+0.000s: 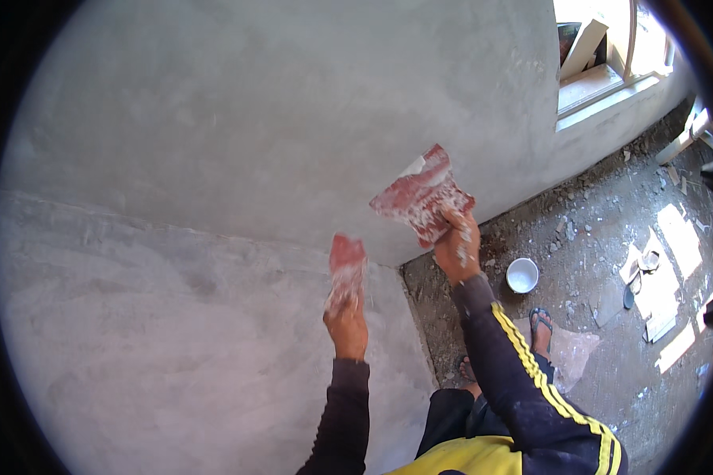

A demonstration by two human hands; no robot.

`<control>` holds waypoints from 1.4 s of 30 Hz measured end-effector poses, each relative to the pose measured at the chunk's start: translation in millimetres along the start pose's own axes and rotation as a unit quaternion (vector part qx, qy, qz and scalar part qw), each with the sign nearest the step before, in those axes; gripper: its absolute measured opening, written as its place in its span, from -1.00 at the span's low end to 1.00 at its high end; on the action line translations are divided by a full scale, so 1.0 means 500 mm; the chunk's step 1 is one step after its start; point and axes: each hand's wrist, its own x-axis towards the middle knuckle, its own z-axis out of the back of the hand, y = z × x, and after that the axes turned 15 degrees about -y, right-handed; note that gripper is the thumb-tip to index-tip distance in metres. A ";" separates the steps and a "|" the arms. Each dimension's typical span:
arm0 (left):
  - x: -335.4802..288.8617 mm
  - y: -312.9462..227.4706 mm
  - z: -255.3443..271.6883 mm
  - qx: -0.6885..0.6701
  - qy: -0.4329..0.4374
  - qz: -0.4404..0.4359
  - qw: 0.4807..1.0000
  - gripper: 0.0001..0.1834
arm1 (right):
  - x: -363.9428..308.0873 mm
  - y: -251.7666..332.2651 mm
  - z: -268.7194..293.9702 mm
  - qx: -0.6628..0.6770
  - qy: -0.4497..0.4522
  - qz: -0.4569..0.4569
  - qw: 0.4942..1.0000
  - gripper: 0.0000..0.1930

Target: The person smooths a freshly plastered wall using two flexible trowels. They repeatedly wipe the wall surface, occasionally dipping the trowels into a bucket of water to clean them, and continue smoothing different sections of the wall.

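At your far left, toward 8 o'clock, a pale grey wall [150, 332] runs up to a seam where it meets the upper wall [253, 103], which spreads above it from 9 to 1 o'clock.

Next comes your left hand [346, 331], closed around the lower end of a narrow red scraper [346, 257]. The tool is smeared with white, and its long axis runs roughly from 6 to 12 o'clock, its free end pointing up.

To the right of it is a broad red scraper [413, 196], also streaked with white, with its wide edge turned toward 10 or 11 o'clock. Your right hand [458, 249] grips it at the 4 to 5 o'clock end, thumb lying over the smeared face. Whether either tool touches a wall, you cannot tell from this view.

The key relation is between the two tools: the broad one lies between 1 and 2 o'clock of the narrow one, near but apart. The two axes do not line up; the broad one leans left toward the upright narrow one.

Farther right, a white bowl [523, 286] sits on the littered floor [558, 253], just short of 4 o'clock from your right hand, clearly the nearer hand. Beyond, toward 2 o'clock, is a window opening [598, 89].
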 end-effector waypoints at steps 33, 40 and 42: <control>-0.204 -0.001 0.415 -0.076 -0.166 0.164 0.969 -0.63 | -0.192 -0.441 -0.522 -0.368 0.196 0.575 0.703 -0.52; -0.185 0.029 0.462 -0.100 -0.155 0.162 0.969 -0.61 | -0.004 -0.306 -0.429 -0.420 -0.005 0.770 0.480 -0.38; -0.183 0.041 0.474 -0.075 -0.166 0.183 0.966 -0.62 | 0.036 -0.338 -0.429 -0.502 0.026 0.721 0.477 -0.38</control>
